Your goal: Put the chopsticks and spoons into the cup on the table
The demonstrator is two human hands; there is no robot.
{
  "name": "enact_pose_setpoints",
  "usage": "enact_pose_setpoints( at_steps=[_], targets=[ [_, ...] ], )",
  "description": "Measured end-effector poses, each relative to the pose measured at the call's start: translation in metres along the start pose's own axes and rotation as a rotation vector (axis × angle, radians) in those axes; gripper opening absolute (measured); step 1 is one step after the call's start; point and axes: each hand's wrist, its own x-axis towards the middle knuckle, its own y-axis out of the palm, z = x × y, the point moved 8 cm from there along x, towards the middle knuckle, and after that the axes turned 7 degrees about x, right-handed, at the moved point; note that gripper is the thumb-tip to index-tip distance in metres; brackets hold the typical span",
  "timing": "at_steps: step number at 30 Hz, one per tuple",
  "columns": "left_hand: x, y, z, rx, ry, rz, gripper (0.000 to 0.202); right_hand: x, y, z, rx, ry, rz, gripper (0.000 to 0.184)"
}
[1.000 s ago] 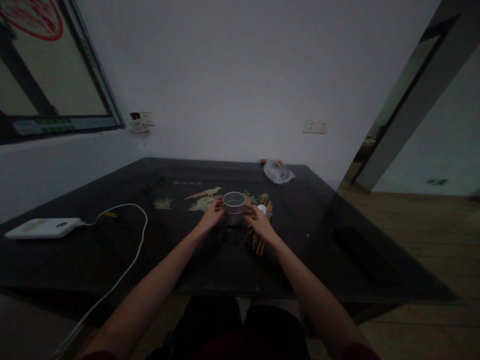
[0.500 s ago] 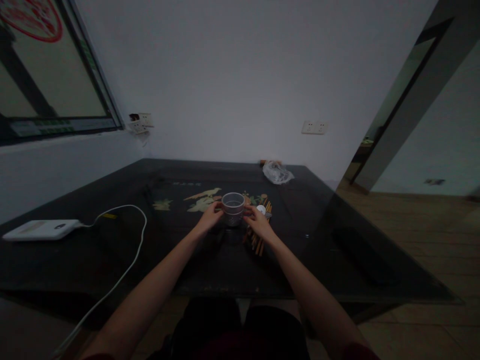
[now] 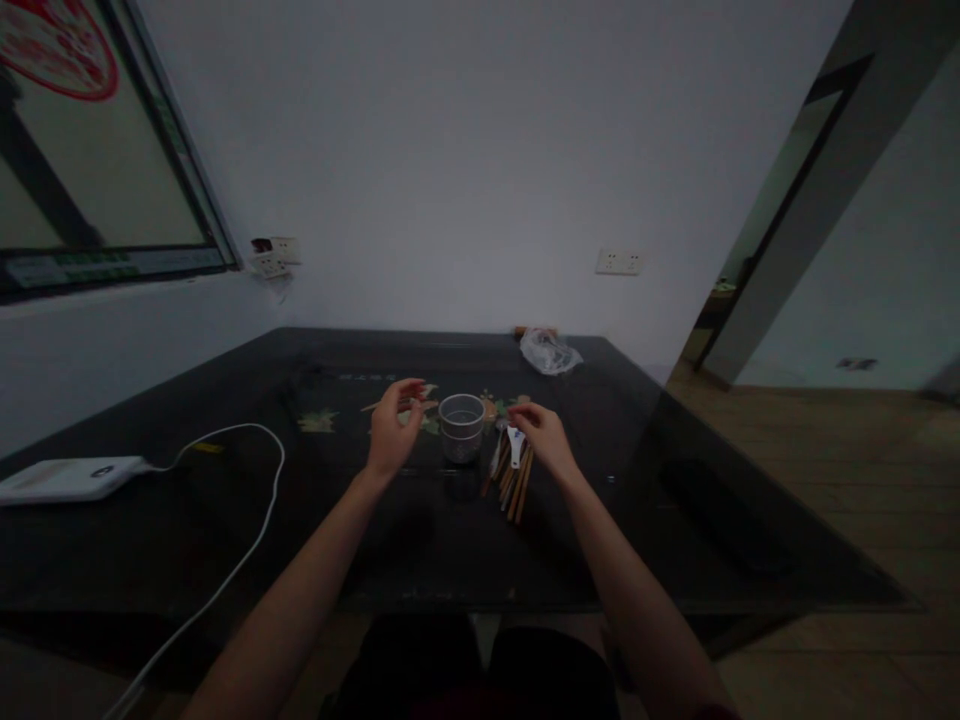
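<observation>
A metal cup (image 3: pixel 462 430) with a wide rim and small holes low in its wall stands upright on the dark table. My left hand (image 3: pixel 394 432) is raised just left of the cup, apart from it, fingers loosely curved and holding nothing. To the right of the cup, my right hand (image 3: pixel 543 436) hovers with bent fingers over a white spoon (image 3: pixel 515 446) with blue marks. Whether its fingertips touch the spoon, I cannot tell. Under the spoon lies a bundle of wooden chopsticks (image 3: pixel 519 492), with a metal spoon (image 3: pixel 496 452) beside them.
A crumpled clear plastic bag (image 3: pixel 550 352) lies near the wall. At the left, a white power bank or similar device (image 3: pixel 71 480) has a white cable (image 3: pixel 271 490) trailing over the table's front edge. A dark flat object (image 3: pixel 724 515) rests at the right.
Both hands have let go of the cup and moved apart, the left one up and leftward, the right one rightward. The cup stays standing. More of the spoons and chopsticks shows.
</observation>
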Motion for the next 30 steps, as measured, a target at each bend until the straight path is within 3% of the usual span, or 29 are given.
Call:
enact_pose_setpoints(
  at_steps=[2,4,7,9,11,14,21,30],
  targets=[
    [-0.006,-0.001,-0.031,0.027,0.134,0.021,0.023,0.002,-0.015,-0.001,0.012,0.020,-0.014,0.020],
    [-0.017,0.014,-0.061,0.059,0.265,0.145,0.022,0.003,-0.027,-0.006,-0.043,0.041,-0.012,0.020],
    [-0.046,0.063,-0.096,0.155,0.431,0.500,0.023,0.002,-0.040,-0.022,-0.272,0.114,-0.009,0.019],
    [-0.065,0.096,-0.102,0.245,0.486,0.668,0.023,0.000,-0.045,-0.034,-0.455,0.183,-0.018,0.018],
    [-0.077,0.119,-0.098,0.324,0.482,0.717,0.021,-0.004,-0.047,-0.044,-0.586,0.251,-0.015,0.017],
    [-0.086,0.136,-0.079,0.416,0.431,0.715,0.019,-0.010,-0.044,-0.053,-0.677,0.334,0.016,0.018],
    [-0.097,0.135,-0.051,0.591,0.306,0.804,0.013,-0.019,-0.035,-0.052,-0.767,0.394,0.025,0.018],
    [-0.105,0.137,-0.050,0.682,0.217,0.905,0.016,-0.023,-0.029,-0.049,-0.889,0.400,-0.007,0.024]
  ],
)
